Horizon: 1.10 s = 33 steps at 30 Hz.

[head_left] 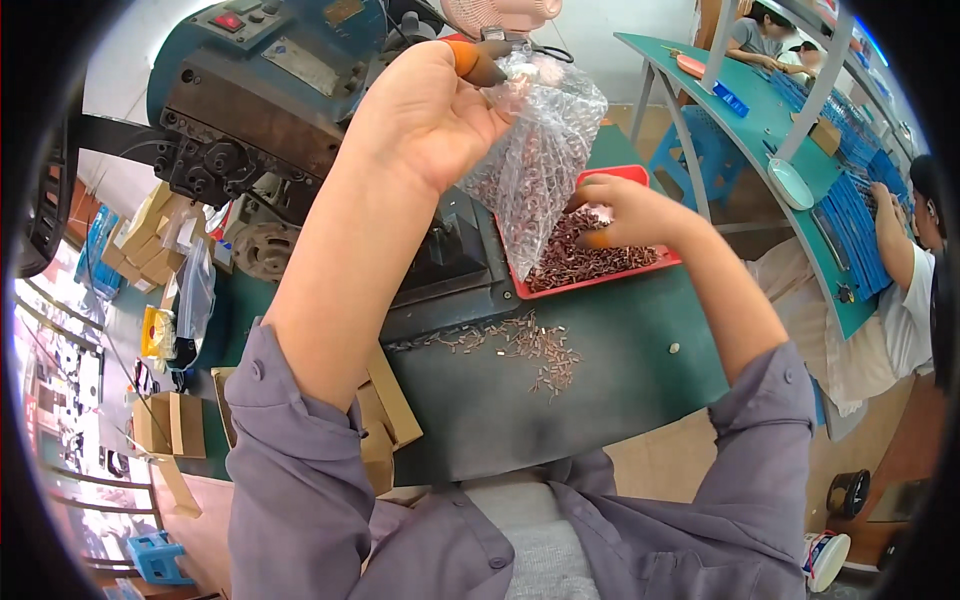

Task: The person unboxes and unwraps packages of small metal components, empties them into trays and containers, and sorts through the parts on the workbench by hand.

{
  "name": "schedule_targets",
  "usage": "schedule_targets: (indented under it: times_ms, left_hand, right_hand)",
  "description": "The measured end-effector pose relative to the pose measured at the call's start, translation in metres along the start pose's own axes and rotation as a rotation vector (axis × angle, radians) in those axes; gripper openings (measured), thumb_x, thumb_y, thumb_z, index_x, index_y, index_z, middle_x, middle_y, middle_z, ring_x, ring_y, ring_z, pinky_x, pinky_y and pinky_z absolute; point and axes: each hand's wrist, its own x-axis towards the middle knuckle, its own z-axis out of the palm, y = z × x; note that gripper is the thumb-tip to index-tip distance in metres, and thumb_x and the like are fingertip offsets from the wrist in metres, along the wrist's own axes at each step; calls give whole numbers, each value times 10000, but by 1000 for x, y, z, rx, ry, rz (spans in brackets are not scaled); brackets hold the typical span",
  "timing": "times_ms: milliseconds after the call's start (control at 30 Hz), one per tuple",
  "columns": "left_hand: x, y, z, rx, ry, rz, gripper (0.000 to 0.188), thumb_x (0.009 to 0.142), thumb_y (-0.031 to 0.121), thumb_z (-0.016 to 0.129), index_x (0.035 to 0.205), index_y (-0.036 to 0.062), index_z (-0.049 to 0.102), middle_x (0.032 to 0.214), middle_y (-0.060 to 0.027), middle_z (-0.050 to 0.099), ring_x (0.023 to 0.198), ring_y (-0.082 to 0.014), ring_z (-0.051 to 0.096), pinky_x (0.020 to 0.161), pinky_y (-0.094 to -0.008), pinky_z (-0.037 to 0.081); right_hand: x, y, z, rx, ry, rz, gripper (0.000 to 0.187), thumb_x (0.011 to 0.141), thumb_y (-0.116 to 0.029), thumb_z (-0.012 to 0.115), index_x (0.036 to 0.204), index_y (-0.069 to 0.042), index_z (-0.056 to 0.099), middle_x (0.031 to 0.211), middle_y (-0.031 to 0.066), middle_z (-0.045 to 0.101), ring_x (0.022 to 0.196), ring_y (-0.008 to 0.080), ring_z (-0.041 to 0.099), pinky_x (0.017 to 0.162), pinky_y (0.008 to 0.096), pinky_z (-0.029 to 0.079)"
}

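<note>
My left hand [435,110], with orange and dark finger covers, is raised and closed around the gathered top of a clear plastic bag [560,130]. The bag hangs down, its lower end reaching into a red tray [590,285]. Small copper-brown metal pieces [590,262] fill the tray, and more of them show through the plastic. Over the tray, my right hand [635,212] has its fingers curled down beside the bag, an orange cover on one of them. Something pale shows under those fingers; what they hold is hidden.
Loose copper-brown pieces [540,345] lie scattered on the green tabletop [480,430]. A heavy blue-grey machine [270,90] stands at the left, by an open cardboard box [390,410]. To the right, people sit at another green table [740,130] with blue racks [850,225].
</note>
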Motion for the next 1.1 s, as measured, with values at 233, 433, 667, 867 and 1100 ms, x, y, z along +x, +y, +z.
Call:
schedule_targets:
  times_ms: [233,433,667,867,1100]
  left_hand:
    - [6,0,-10,-16,-43,-32,244,917,13,346,1088,-90,487,1008,-167,532,844,-234,568,690,-341,534]
    - [11,4,-21,-54,-89,-88,210,912,2,344,1077,-36,468,1015,-157,544,876,-261,587,696,-372,545]
    - [-3,0,-5,33,53,-4,320,910,14,331,1121,-156,500,1016,-191,532,764,-189,533,651,-292,519]
    - [5,-5,-12,29,38,-35,328,898,10,334,1126,-157,503,991,-185,546,761,-183,539,654,-288,515]
    - [17,-11,-27,-26,-12,-134,239,907,15,359,1028,-63,549,975,-137,551,815,-220,575,660,-323,537]
  right_hand:
    - [-32,11,-4,-94,-111,487,744,631,-286,813,1251,-31,491,1185,176,539,1085,309,544,909,373,444]
    - [-8,-5,12,173,5,501,552,704,-165,762,1183,-13,535,934,126,643,842,224,625,757,320,500]
    - [-5,3,24,-44,109,15,855,683,-436,793,1329,-24,413,1331,214,384,1221,393,407,1023,429,345]
    - [10,5,56,-351,56,-99,831,699,-591,700,1338,-120,453,1320,178,415,1244,379,367,1061,515,240]
    - [29,15,73,-283,241,-301,497,779,-406,676,1149,-89,578,1147,157,496,1071,352,463,929,462,423]
